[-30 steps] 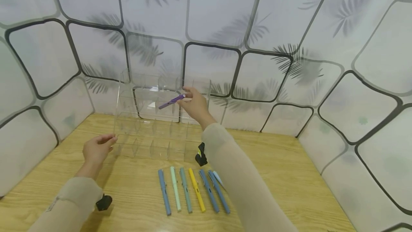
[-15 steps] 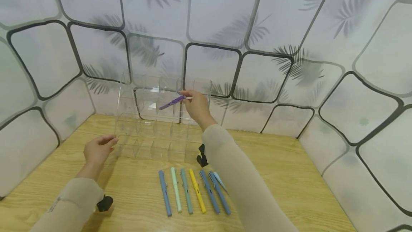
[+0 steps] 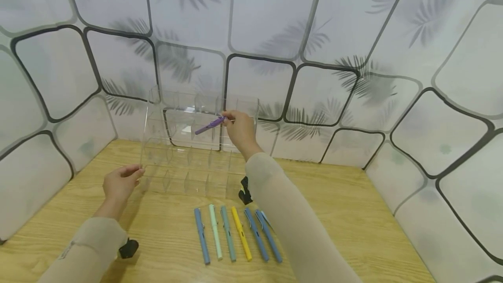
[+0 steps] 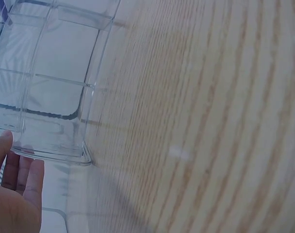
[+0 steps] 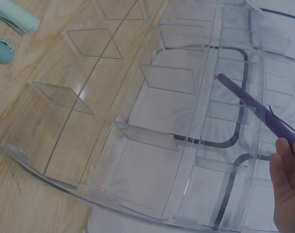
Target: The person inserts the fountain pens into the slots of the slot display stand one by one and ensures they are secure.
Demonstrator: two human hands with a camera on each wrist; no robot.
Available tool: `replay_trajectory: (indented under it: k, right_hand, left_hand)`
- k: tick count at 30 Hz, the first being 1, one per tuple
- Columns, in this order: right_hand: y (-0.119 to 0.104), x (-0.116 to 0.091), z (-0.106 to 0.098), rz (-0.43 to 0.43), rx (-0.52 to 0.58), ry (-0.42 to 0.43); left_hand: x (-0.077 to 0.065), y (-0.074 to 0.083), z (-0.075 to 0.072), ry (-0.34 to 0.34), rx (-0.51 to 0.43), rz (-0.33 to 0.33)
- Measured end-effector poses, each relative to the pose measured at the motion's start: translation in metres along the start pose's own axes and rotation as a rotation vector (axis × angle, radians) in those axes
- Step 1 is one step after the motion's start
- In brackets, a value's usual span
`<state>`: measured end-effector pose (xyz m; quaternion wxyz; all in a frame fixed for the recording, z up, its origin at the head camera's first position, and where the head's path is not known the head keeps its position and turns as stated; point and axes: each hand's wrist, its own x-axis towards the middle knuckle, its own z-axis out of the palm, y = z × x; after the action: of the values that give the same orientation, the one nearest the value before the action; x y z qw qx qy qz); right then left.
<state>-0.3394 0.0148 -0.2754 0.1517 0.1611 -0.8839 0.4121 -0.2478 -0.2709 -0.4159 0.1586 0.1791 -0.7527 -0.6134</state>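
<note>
A clear tiered organizer (image 3: 178, 183) with divided compartments stands on the wooden table. My left hand (image 3: 119, 182) pinches its left side edge, thumb on one face and fingers on the other in the left wrist view. Over the upper tiers, my right hand (image 3: 240, 130) holds a purple pen (image 3: 209, 125) by its clip end. The pen slants, its other end pointing down and left toward the compartments; the right wrist view shows the pen (image 5: 254, 104) in front of the dividers. Part of the clip end is covered by the fingers.
In front of the organizer lies a row of pens: blue (image 3: 202, 236), mint (image 3: 215, 232), teal (image 3: 228, 233), yellow (image 3: 241, 233) and more blue ones (image 3: 256, 234) at the right. A patterned wall covering (image 3: 259, 86) rises behind the table (image 3: 334, 213).
The right fingers have closed in around the pen's clip end, where the index finger was lifted earlier. The pen has barely shifted. My left hand stays at the organizer's edge.
</note>
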Motion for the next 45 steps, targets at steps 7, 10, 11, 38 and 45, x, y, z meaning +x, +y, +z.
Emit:
replay_trajectory:
  k: [7, 10, 11, 38, 45]
  right_hand:
    - [0.001, 0.0, 0.0, -0.027, -0.016, 0.012]
    - [0.001, -0.001, 0.0, -0.034, -0.022, 0.012]
    - [0.001, -0.001, 0.0, -0.034, -0.022, 0.012]
    - [0.016, -0.024, -0.012, 0.057, 0.189, -0.074]
    - [0.029, -0.046, -0.017, 0.088, 0.222, -0.085]
  left_hand:
    - [-0.002, 0.001, 0.0, -0.002, 0.013, -0.012]
    - [-0.002, 0.002, 0.0, -0.002, 0.017, -0.016]
    - [-0.002, 0.002, 0.0, -0.002, 0.018, -0.015]
    - [-0.001, -0.001, -0.001, -0.003, 0.022, -0.012]
    - [-0.004, 0.0, -0.001, -0.018, 0.051, -0.002]
